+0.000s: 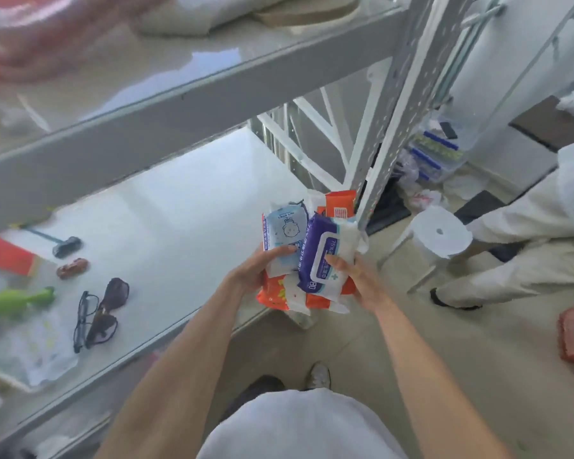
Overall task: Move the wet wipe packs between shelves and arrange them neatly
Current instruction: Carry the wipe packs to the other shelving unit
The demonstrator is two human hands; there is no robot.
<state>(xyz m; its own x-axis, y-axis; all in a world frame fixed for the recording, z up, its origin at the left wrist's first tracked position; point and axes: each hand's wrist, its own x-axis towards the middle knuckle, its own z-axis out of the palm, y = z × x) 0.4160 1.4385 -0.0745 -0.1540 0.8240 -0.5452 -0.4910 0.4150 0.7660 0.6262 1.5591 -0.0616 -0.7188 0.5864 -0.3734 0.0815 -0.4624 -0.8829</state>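
Both my hands hold a bundle of wet wipe packs over the right front corner of the middle shelf (179,207). My left hand (256,270) grips the light blue pack with a baby face (284,228) and the orange pack (274,293) under it. Against the purple and white pack (325,256), my right hand (362,279) presses from the right side. Another orange pack (340,203) sticks up behind the bundle. The packs lie fanned and uneven. The upper shelf (146,71) runs above.
On the middle shelf lie sunglasses (108,311), black-framed glasses (82,321), a green toy (17,301), a small brush (60,245) and a red box (4,255). The rack's upright post (395,104) stands just behind the bundle. A white stool (434,235) and another person in white (527,246) are at right.
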